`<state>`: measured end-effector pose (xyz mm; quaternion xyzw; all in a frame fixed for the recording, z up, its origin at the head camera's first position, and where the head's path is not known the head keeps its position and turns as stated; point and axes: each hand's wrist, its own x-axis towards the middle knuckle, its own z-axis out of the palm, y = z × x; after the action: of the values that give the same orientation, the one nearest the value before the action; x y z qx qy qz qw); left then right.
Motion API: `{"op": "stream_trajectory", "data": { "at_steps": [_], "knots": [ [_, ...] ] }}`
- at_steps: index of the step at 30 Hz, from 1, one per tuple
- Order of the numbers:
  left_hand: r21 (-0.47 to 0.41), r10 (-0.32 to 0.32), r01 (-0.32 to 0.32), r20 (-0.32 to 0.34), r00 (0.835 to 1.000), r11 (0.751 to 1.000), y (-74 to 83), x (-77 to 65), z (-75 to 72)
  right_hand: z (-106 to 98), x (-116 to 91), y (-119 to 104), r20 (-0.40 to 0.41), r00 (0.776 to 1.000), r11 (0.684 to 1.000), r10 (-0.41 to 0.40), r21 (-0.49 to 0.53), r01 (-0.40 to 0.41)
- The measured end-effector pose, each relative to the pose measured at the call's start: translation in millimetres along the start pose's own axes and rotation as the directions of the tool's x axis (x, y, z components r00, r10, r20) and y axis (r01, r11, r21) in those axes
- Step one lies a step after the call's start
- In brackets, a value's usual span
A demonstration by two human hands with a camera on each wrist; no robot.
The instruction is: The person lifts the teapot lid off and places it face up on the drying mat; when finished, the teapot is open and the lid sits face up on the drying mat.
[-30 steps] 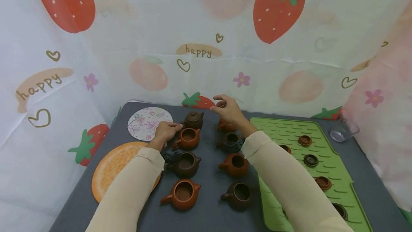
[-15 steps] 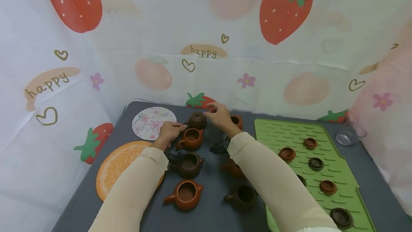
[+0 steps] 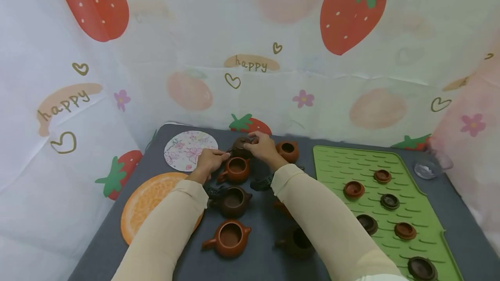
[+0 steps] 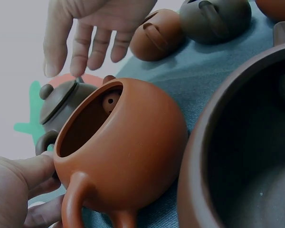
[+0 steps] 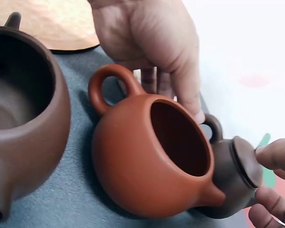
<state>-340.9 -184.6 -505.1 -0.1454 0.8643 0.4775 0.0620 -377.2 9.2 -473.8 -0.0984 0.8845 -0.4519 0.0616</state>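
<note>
At the back of the table stands a dark brown teapot (image 4: 61,109) with its lid on. My left hand (image 3: 211,161) pinches its handle (image 5: 213,127) between thumb and finger. My right hand (image 3: 265,147) reaches in from the other side, fingers extended close to the lid (image 5: 247,161) and spout; whether they touch is hard to tell. Just in front sits a reddish-brown teapot (image 5: 128,156) without a lid. Nearer along the same row are a lidless dark teapot (image 3: 239,213) and another reddish one (image 3: 233,251).
A second row holds a reddish teapot (image 3: 290,158) and others partly hidden by the right sleeve. Several loose lids lie on the green mat (image 3: 332,159). An orange-slice mat (image 3: 146,205), a floral round mat (image 3: 191,146) and a clear glass vessel (image 3: 427,169) flank the pots.
My right hand has moved left and down, from above the back right teapot to the lidded dark teapot. My left hand has stayed at its handle. The head view has shifted slightly.
</note>
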Motion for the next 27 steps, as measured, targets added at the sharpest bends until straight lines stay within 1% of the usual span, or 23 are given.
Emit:
{"op": "stream_trajectory", "data": {
  "at_steps": [5,10,16,20,23,27],
  "knots": [
    [0.001,0.012,-0.012,-0.006,1.000,1.000,1.2,2.6,2.4,3.5,-1.0,-0.7,-0.004,1.000,0.999,0.015,-0.034,-0.015],
    [0.001,0.013,-0.013,-0.011,1.000,1.000,-1.6,4.0,4.6,8.1,-0.6,-3.4,-0.023,1.000,0.996,0.020,-0.084,-0.022],
    [-0.014,0.033,-0.033,-0.018,0.999,0.999,-1.4,2.0,4.7,12.0,4.8,-9.8,-0.039,0.999,0.988,-0.002,-0.155,-0.004],
    [-0.010,0.026,-0.026,-0.016,1.000,1.000,-1.0,-0.9,3.8,13.7,8.2,-13.0,-0.066,0.998,0.981,-0.015,-0.192,0.002],
    [-0.003,0.027,-0.027,-0.013,1.000,1.000,-1.2,-2.6,2.9,14.4,10.5,-13.8,-0.077,0.996,0.975,-0.042,-0.223,0.024],
    [0.003,0.041,-0.041,-0.015,0.999,0.999,-1.2,-3.1,1.8,14.7,11.8,-12.6,-0.086,0.993,0.971,-0.080,-0.231,0.058]
  ]
}}
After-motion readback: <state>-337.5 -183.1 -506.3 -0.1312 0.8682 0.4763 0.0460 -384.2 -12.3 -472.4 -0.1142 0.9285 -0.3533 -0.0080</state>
